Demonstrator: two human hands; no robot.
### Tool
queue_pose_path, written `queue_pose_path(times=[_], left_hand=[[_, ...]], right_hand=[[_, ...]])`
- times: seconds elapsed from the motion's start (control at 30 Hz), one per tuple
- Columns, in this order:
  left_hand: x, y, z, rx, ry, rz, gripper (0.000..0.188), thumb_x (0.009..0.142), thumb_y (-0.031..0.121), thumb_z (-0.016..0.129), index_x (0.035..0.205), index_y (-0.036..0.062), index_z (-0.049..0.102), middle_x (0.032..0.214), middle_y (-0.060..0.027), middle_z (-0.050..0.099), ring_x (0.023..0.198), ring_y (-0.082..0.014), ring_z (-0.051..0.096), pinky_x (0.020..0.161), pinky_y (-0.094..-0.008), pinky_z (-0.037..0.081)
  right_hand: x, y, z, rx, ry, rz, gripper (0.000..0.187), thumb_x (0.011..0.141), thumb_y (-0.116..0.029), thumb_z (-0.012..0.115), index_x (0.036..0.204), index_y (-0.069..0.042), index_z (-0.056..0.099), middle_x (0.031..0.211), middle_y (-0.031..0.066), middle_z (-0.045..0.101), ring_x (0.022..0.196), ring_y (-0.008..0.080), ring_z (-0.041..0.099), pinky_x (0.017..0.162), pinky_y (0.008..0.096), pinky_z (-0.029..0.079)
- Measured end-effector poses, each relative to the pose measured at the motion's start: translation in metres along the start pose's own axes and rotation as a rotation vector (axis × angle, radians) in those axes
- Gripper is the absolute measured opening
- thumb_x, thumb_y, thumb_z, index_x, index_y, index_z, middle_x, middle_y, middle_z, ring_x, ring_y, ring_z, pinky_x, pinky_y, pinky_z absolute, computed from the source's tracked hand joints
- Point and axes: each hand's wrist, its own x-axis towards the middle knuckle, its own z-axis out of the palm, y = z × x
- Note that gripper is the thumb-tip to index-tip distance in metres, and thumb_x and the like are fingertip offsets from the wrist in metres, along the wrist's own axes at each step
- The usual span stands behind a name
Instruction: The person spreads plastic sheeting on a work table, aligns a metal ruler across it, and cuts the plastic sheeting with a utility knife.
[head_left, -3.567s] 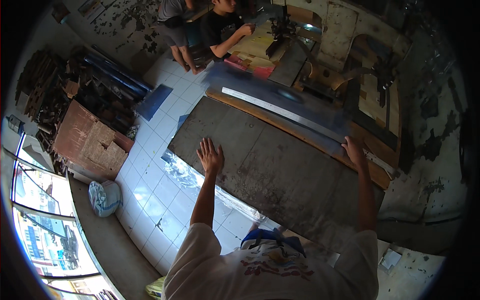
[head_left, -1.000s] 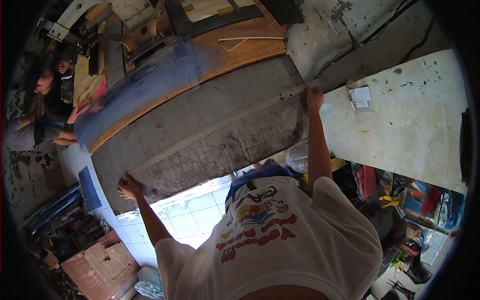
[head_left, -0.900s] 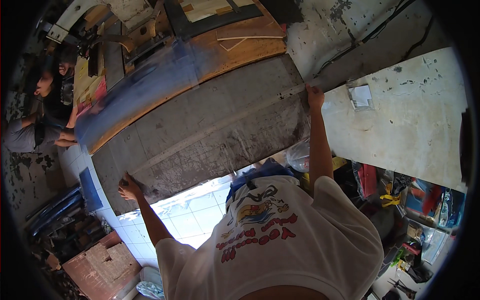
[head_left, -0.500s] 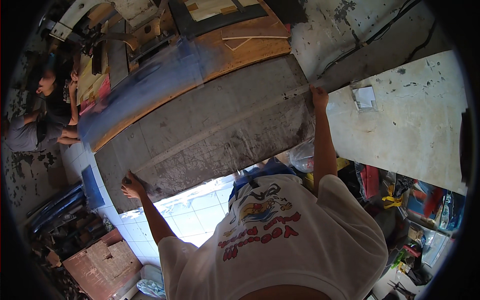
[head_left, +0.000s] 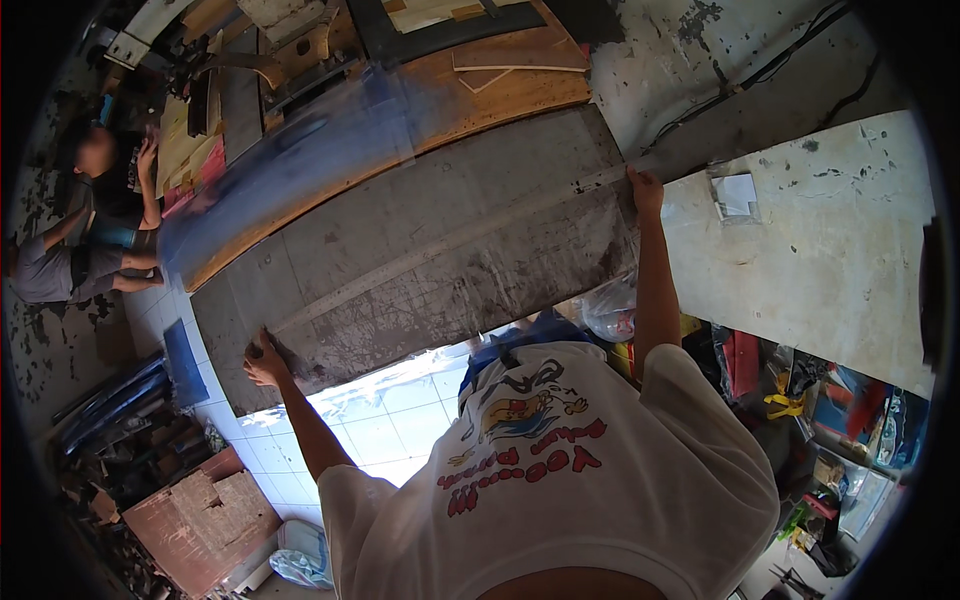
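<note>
The left hand (head_left: 267,362), partly curled, is at one end of a long pale strip (head_left: 440,244); its grip cannot be told. The right hand (head_left: 647,190) pinches the other end. The strip lies lengthwise on the scuffed grey tabletop (head_left: 400,325). Beyond are blue plastic (head_left: 300,160) and a seated co-worker (head_left: 118,190).

I count two hands of mine, left hand (head_left: 265,362) and right hand (head_left: 647,190), at one table (head_left: 420,195); one strip (head_left: 440,247) on it; two boards (head_left: 520,57) beyond it; two people (head_left: 118,200) left of it; one card (head_left: 737,195) right of it.
</note>
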Motion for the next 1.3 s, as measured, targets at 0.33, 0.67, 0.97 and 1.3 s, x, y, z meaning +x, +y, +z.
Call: queue_pose_path(times=[0.33,0.67,0.97,1.3], left_hand=[[0.005,-0.001,-0.002,-0.036,-0.108,-0.031,0.071,0.062,0.07,0.068,0.107,0.0153,0.066,0.109,-0.0089,0.056,0.107,-0.0306,0.048,0.092,-0.0519,0.034],[0.011,-0.002,0.002,0.0,-0.173,-0.09,0.071,0.064,0.07,0.066,0.113,0.0189,0.063,0.118,-0.0088,0.052,0.114,-0.0332,0.042,0.092,-0.057,0.03],[0.004,-0.009,0.007,0.046,-0.134,-0.102,0.072,0.066,0.074,0.06,0.117,0.0238,0.061,0.123,-0.0091,0.051,0.118,-0.0337,0.04,0.094,-0.0578,0.028],[0.0,-0.001,0.008,0.019,-0.068,-0.078,0.068,0.067,0.072,0.06,0.112,0.0212,0.062,0.118,-0.0101,0.051,0.114,-0.0323,0.041,0.091,-0.0548,0.029]], right_hand=[[0.006,0.006,-0.005,-0.009,-0.087,-0.023,0.047,0.074,-0.043,0.075,0.084,0.001,0.066,0.074,0.0045,0.064,0.07,0.0121,0.055,0.067,0.0298,0.043],[0.003,0.006,-0.006,-0.007,-0.123,0.007,0.047,0.075,-0.045,0.072,0.087,0.0,0.066,0.08,0.007,0.065,0.076,0.0152,0.058,0.072,0.0303,0.045],[-0.058,-0.024,-0.007,-0.505,-0.005,-0.192,0.083,0.071,-0.066,0.062,0.124,-0.004,0.05,0.112,0.0185,0.061,0.106,0.0341,0.058,0.089,0.0433,0.044],[-0.097,0.002,-0.058,-0.564,-0.085,-0.069,0.082,0.069,-0.065,0.065,0.125,-0.006,0.05,0.112,0.0195,0.06,0.107,0.0342,0.056,0.09,0.0437,0.044]])
